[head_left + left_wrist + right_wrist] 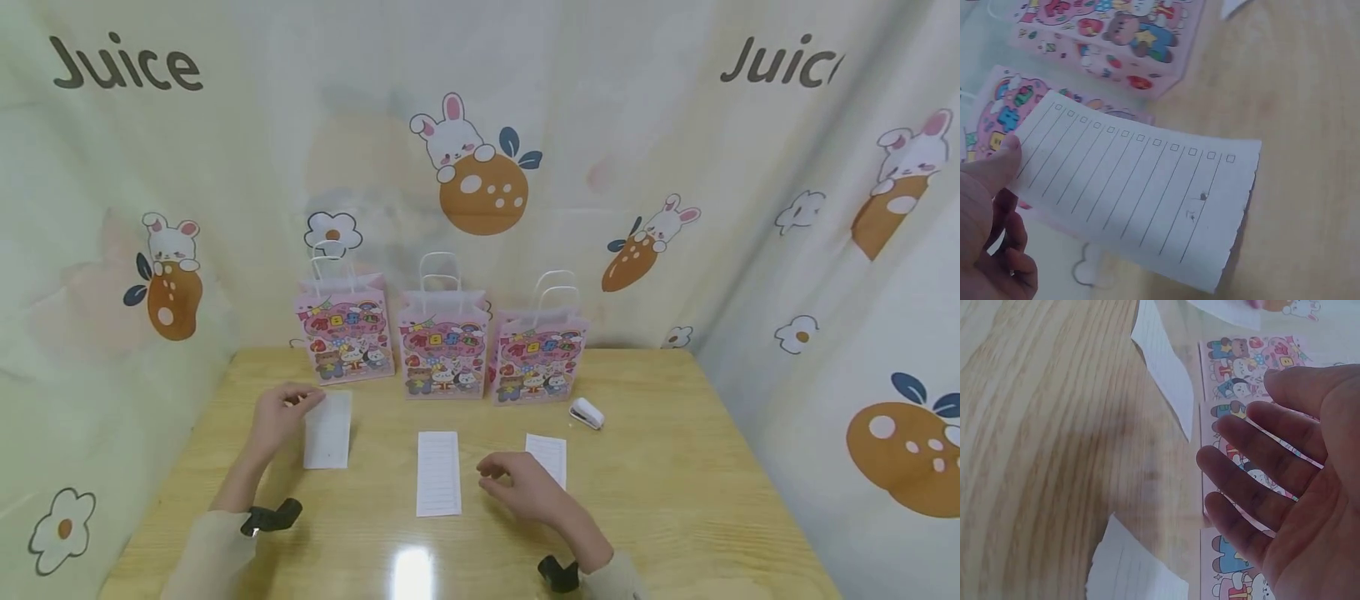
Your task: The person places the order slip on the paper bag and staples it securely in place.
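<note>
My left hand (pixel 282 417) pinches a lined paper slip (pixel 327 433) by its end, between thumb and fingers. In the left wrist view that slip (pixel 1135 194) shows ruled lines, a row of small checkboxes and a torn edge, held off the table. My right hand (pixel 525 487) hovers over the table with relaxed fingers and holds nothing. A middle paper slip (pixel 438 473) lies to its left. Another paper slip (pixel 547 454) lies behind it, partly hidden by the hand. In the right wrist view the fingers (pixel 1244 469) are spread loosely.
Three pink cartoon gift bags with white handles stand in a row at the back: a left bag (pixel 347 333), a middle bag (pixel 444 350) and a right bag (pixel 536 358). A small white stapler (pixel 587 413) lies beside the right one. A printed curtain (pixel 585 100) hangs behind the table (pixel 660 500).
</note>
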Demonstrator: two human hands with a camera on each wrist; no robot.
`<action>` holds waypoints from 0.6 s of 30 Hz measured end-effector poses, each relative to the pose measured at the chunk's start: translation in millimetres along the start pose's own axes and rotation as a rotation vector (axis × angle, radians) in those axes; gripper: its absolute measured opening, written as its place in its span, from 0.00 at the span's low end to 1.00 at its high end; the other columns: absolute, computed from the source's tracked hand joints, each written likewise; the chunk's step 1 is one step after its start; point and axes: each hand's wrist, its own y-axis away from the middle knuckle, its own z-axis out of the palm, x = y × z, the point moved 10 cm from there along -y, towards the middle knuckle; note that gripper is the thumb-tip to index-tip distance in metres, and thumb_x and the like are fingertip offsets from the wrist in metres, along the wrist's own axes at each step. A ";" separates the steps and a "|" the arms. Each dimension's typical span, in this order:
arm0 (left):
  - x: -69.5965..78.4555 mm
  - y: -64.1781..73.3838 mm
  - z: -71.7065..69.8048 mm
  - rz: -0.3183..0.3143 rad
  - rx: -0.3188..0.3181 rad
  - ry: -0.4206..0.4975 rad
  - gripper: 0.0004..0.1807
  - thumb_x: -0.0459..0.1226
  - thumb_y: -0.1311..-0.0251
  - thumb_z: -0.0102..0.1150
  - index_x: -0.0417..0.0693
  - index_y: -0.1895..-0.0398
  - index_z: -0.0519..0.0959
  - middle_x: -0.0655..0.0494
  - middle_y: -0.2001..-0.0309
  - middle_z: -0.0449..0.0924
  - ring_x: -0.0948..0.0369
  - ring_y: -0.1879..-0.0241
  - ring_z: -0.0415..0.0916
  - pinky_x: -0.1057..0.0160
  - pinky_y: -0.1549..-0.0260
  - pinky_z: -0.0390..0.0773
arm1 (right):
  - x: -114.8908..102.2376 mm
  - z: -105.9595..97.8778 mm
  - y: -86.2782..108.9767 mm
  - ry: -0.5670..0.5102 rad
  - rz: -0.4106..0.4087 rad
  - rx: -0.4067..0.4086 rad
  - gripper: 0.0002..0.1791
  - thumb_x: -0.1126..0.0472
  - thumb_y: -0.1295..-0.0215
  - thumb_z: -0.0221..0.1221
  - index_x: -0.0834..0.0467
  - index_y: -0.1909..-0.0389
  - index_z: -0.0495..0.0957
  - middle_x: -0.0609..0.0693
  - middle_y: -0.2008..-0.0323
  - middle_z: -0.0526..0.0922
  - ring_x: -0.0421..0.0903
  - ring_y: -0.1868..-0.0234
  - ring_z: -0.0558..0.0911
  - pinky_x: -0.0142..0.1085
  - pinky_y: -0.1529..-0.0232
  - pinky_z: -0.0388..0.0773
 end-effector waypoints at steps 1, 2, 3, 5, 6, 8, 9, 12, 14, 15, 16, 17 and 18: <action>3.2 -5.5 -4.4 0.006 0.006 0.002 0.11 0.40 0.39 0.66 0.39 0.62 0.86 0.48 0.67 0.83 0.60 0.72 0.70 0.70 0.79 0.70 | -1.1 -0.4 -1.4 -0.004 0.000 -0.003 0.15 0.54 0.30 0.58 0.59 0.52 0.81 0.46 0.57 0.84 0.41 0.56 0.80 0.46 0.51 0.77; 5.6 -10.3 -8.1 0.007 0.004 0.006 0.12 0.41 0.39 0.66 0.40 0.62 0.86 0.48 0.68 0.83 0.60 0.74 0.70 0.69 0.80 0.69 | -2.0 -0.2 -2.1 -0.012 0.002 -0.009 0.15 0.54 0.30 0.58 0.60 0.52 0.81 0.47 0.57 0.84 0.41 0.56 0.80 0.46 0.51 0.77; 7.4 -14.5 -11.8 0.004 0.003 0.011 0.13 0.42 0.39 0.67 0.39 0.62 0.86 0.48 0.68 0.83 0.60 0.75 0.70 0.69 0.81 0.69 | -2.7 0.4 -2.4 -0.023 0.002 -0.014 0.15 0.54 0.30 0.58 0.60 0.52 0.81 0.47 0.57 0.84 0.41 0.56 0.80 0.46 0.51 0.77; 11.2 -23.0 -18.3 -0.014 -0.007 0.012 0.15 0.43 0.39 0.66 0.39 0.60 0.86 0.47 0.67 0.84 0.60 0.76 0.70 0.68 0.81 0.69 | -4.0 1.4 -2.7 -0.038 0.004 -0.025 0.15 0.54 0.30 0.58 0.60 0.51 0.81 0.47 0.57 0.84 0.41 0.56 0.80 0.47 0.51 0.77; 14.8 -27.8 -21.6 -0.009 -0.010 0.017 0.16 0.43 0.39 0.65 0.38 0.59 0.86 0.46 0.67 0.84 0.59 0.76 0.70 0.68 0.81 0.69 | -4.0 1.7 -3.0 -0.039 0.004 -0.028 0.15 0.54 0.30 0.58 0.60 0.51 0.81 0.47 0.57 0.84 0.40 0.56 0.80 0.47 0.51 0.77; 22.6 -36.8 -27.9 0.000 -0.018 0.020 0.16 0.43 0.37 0.63 0.37 0.58 0.85 0.45 0.64 0.84 0.59 0.75 0.70 0.68 0.80 0.69 | -3.6 1.7 -3.5 -0.039 0.002 -0.029 0.15 0.54 0.30 0.58 0.60 0.51 0.81 0.47 0.56 0.84 0.40 0.56 0.80 0.47 0.51 0.77; 27.7 -41.4 -31.3 0.017 -0.017 0.025 0.16 0.42 0.36 0.63 0.36 0.58 0.85 0.44 0.64 0.84 0.58 0.75 0.70 0.68 0.80 0.70 | -3.5 1.3 -3.6 -0.037 -0.001 -0.028 0.15 0.54 0.30 0.57 0.60 0.51 0.80 0.47 0.56 0.84 0.40 0.56 0.80 0.48 0.51 0.77; 41.9 -53.3 -39.2 0.056 -0.018 0.027 0.15 0.40 0.35 0.61 0.35 0.58 0.85 0.43 0.64 0.84 0.58 0.74 0.73 0.67 0.77 0.73 | -2.6 -1.0 -2.7 -0.032 -0.008 -0.023 0.16 0.53 0.29 0.57 0.60 0.50 0.80 0.49 0.56 0.84 0.40 0.55 0.80 0.49 0.50 0.77; 48.8 -60.3 -41.4 0.058 -0.028 0.026 0.15 0.41 0.35 0.62 0.35 0.58 0.85 0.43 0.65 0.84 0.60 0.72 0.76 0.67 0.75 0.77 | -1.7 -2.4 -0.6 -0.031 -0.009 -0.024 0.16 0.54 0.29 0.57 0.61 0.51 0.80 0.49 0.56 0.84 0.40 0.56 0.80 0.49 0.50 0.76; 52.3 -64.1 -42.3 0.062 -0.029 0.024 0.15 0.40 0.36 0.63 0.35 0.59 0.85 0.44 0.66 0.84 0.60 0.72 0.77 0.67 0.74 0.78 | -1.2 -3.0 0.4 -0.030 -0.008 -0.025 0.15 0.54 0.29 0.57 0.61 0.51 0.80 0.48 0.56 0.84 0.39 0.56 0.80 0.49 0.50 0.77; 54.7 -67.8 -43.0 0.059 -0.032 0.018 0.15 0.41 0.37 0.64 0.36 0.60 0.85 0.45 0.66 0.84 0.62 0.71 0.78 0.67 0.73 0.78 | -0.7 -3.5 1.3 -0.034 -0.008 -0.027 0.15 0.54 0.29 0.57 0.61 0.51 0.80 0.47 0.57 0.84 0.39 0.57 0.80 0.49 0.51 0.77; 57.7 -71.8 -44.1 0.059 -0.030 0.013 0.15 0.42 0.38 0.65 0.36 0.61 0.85 0.45 0.67 0.84 0.63 0.71 0.78 0.68 0.73 0.78 | -0.5 -4.2 1.9 -0.035 -0.011 -0.027 0.14 0.55 0.29 0.57 0.60 0.52 0.80 0.47 0.57 0.84 0.38 0.57 0.80 0.49 0.51 0.77; 60.9 -76.0 -45.2 0.063 -0.027 0.009 0.15 0.42 0.38 0.66 0.36 0.61 0.85 0.46 0.67 0.84 0.63 0.71 0.78 0.69 0.73 0.78 | -0.4 -4.8 2.0 -0.036 -0.016 -0.024 0.14 0.55 0.29 0.58 0.60 0.52 0.81 0.47 0.58 0.84 0.38 0.58 0.80 0.49 0.51 0.77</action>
